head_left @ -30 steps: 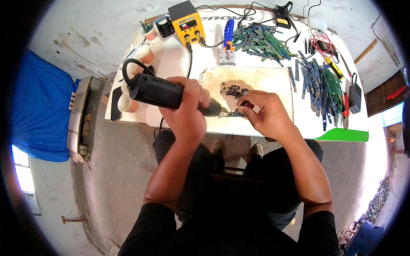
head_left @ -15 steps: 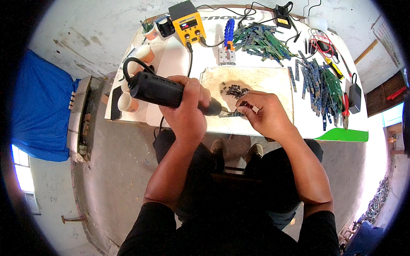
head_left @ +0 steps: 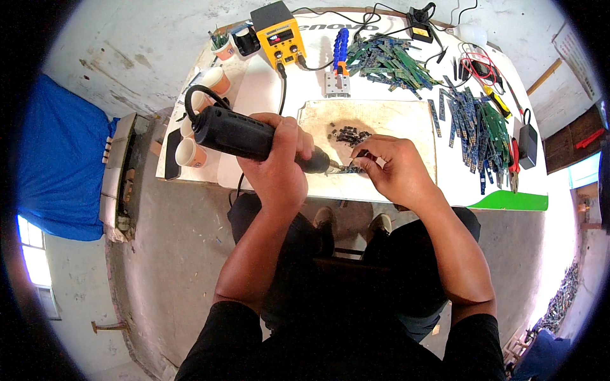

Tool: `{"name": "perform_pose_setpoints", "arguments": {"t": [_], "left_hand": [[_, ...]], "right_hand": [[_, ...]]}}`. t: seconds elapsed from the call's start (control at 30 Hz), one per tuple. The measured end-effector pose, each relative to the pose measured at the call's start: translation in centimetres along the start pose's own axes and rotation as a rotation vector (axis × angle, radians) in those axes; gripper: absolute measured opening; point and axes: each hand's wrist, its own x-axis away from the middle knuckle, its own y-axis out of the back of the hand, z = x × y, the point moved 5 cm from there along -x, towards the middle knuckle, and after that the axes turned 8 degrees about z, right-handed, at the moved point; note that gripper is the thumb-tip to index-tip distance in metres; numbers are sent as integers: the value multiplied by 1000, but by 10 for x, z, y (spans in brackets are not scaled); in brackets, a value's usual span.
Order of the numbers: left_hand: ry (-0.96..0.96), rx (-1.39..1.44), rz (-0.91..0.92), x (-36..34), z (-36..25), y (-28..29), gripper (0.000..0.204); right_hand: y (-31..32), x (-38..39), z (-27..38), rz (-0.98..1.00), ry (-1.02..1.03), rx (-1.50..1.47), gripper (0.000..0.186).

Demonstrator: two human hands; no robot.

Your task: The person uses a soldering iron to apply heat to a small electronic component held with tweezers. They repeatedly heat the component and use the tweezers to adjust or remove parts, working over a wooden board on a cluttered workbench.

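My left hand (head_left: pixel 283 168) is wrapped round a black hot-air gun (head_left: pixel 232 132), its nozzle end pointing right and down at a narrow circuit board strip (head_left: pixel 351 169). That strip lies near the front edge of a stained, pale work board (head_left: pixel 318 117). Across from the nozzle, my right hand (head_left: pixel 400 168) is closed in a pinch over the strip's right part. Something small and dark shows between its fingertips, too hidden to name. Just beyond the fingers sits a small heap of black chips (head_left: pixel 349 135), with a few loose ones on its left.
A yellow soldering station (head_left: pixel 279 38) stands at the back left, cabled to the gun. Paper cups (head_left: pixel 189 153) line the left side. Board strips (head_left: pixel 391 60) are heaped behind, with another heap (head_left: pixel 476 133) at right beside red-handled pliers (head_left: pixel 514 159). A blue jointed hose (head_left: pixel 341 47) stands behind the work board.
The gun's nozzle has shifted very slightly to the right along the strip. My right hand holds its place.
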Motion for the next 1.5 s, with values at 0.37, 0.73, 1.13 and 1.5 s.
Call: {"name": "perform_pose_setpoints", "arguments": {"t": [0.37,0.73,1.13,1.5], "left_hand": [[3,1,0,1,-2,0,16],[-36,104,3,-1,2,1,14],[5,87,24,2,7,-3,13],[19,32,16,2,4,-4,13]], "right_hand": [[0,0,0,-3,19,8,12],[9,-9,-12,-267,26,77,10],[13,4,-5,-19,-122,-115,13],[6,2,-8,12,-93,-97,13]]}}
